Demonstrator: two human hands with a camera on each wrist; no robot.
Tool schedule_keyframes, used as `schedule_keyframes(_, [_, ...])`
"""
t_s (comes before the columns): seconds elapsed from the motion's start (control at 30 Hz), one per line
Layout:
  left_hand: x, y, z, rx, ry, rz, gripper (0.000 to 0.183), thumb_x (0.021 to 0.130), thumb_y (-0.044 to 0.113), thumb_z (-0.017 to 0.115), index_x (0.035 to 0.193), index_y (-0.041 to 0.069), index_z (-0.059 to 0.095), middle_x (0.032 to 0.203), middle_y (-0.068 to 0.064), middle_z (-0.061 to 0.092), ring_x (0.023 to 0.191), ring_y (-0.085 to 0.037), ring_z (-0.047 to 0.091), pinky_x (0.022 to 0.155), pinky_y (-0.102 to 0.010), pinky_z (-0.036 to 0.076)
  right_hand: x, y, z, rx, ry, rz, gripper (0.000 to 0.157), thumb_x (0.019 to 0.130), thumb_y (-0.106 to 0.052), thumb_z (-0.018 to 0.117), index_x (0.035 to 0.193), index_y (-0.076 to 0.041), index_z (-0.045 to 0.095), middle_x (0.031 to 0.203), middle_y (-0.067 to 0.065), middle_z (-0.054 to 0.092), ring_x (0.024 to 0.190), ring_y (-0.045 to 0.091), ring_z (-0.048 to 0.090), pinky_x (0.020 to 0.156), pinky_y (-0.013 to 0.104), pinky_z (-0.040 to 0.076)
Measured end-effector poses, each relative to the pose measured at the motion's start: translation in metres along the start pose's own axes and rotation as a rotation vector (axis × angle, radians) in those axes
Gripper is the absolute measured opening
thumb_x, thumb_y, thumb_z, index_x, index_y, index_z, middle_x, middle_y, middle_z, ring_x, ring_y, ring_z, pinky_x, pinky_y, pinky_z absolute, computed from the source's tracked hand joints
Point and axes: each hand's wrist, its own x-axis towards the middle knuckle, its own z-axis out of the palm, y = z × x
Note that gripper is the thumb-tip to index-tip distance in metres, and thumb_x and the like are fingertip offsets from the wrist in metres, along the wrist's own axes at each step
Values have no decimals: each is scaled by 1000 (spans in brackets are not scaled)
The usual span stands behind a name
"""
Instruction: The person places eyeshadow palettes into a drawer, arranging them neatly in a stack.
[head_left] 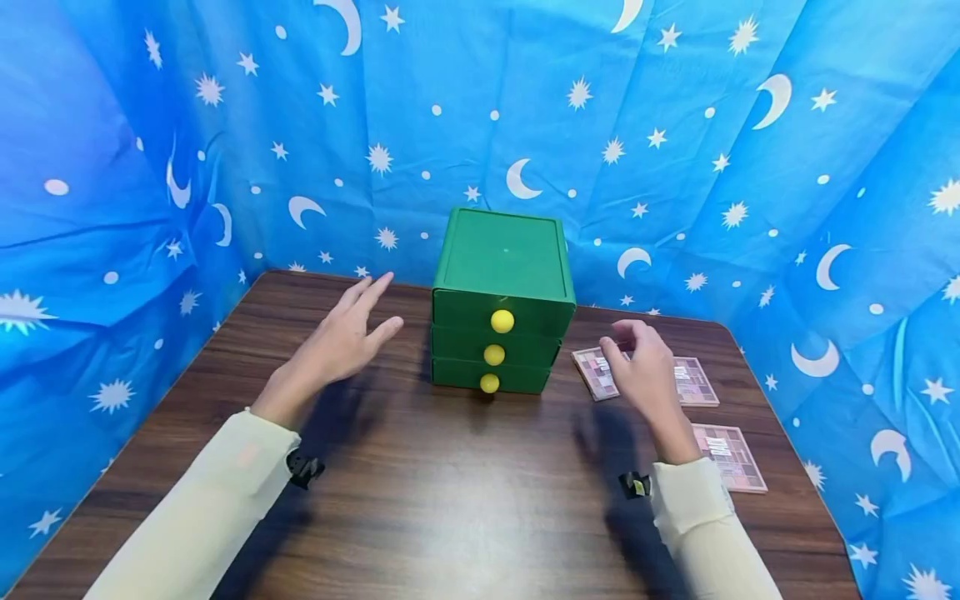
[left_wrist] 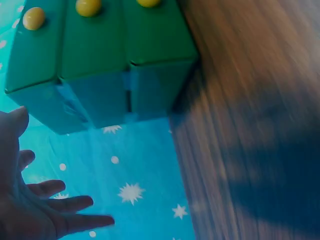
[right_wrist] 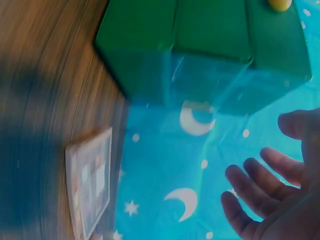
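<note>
A green three-drawer box [head_left: 504,254] with round yellow knobs [head_left: 502,321] stands at the back middle of the table, its drawers closed. To its left, my left hand [head_left: 337,342] hovers with fingers stretched out and thumb apart, holding nothing. On the other side my right hand [head_left: 643,371] is raised over the flat makeup palettes, its fingers loosely bent and nothing between them. One palette [head_left: 596,372] lies beside the box, a second palette [head_left: 695,382] is partly hidden behind the right hand, and a third palette [head_left: 731,458] lies nearer, by the right wrist.
The dark wooden table [head_left: 465,500] carries the box and palettes. A blue cloth [head_left: 420,100] printed with white moons and stars hangs behind it and along both sides. Black straps with small devices [head_left: 303,468] sit at both sleeve cuffs.
</note>
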Motion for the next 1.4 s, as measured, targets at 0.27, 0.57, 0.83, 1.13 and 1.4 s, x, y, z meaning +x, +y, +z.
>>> schedule_keyframes(0.27, [17,21,5,-171,144,80,60,106,45,47,161,26,31,157,-20,43,140,-41,47,112,-63,37,-5,-39,14,163,141,-39,18,94,-18,70,107,-5,69,86,11,69,78,21,64,71,26,49])
schedule_keyframes(0.57, [28,45,11,-315,168,83,50,107,42,47,154,23,45,143,-20,52,125,-40,61,103,-58,49,-10,-77,43,237,167,-141,18,89,-15,74,105,-7,71,80,8,72,73,20,68,71,35,57])
schedule_keyframes(0.83, [33,55,15,-385,176,48,41,107,38,48,143,20,57,131,-14,61,112,-34,69,92,-51,55,-12,-105,66,202,103,-163,27,91,-24,75,114,-10,70,90,9,76,77,22,72,71,39,59])
schedule_keyframes(1.13, [34,64,19,-375,189,-6,34,106,35,50,136,23,62,129,-11,67,118,-31,65,99,-52,50,-10,-112,79,169,152,-120,28,90,-30,77,110,-12,69,90,8,77,77,21,75,70,40,58])
schedule_keyframes(1.4, [33,66,17,-383,183,-27,34,107,35,49,136,23,62,130,-11,67,116,-30,65,96,-50,50,-10,-113,81,176,157,-112,27,90,-31,77,109,-13,69,90,7,78,76,20,75,70,39,58])
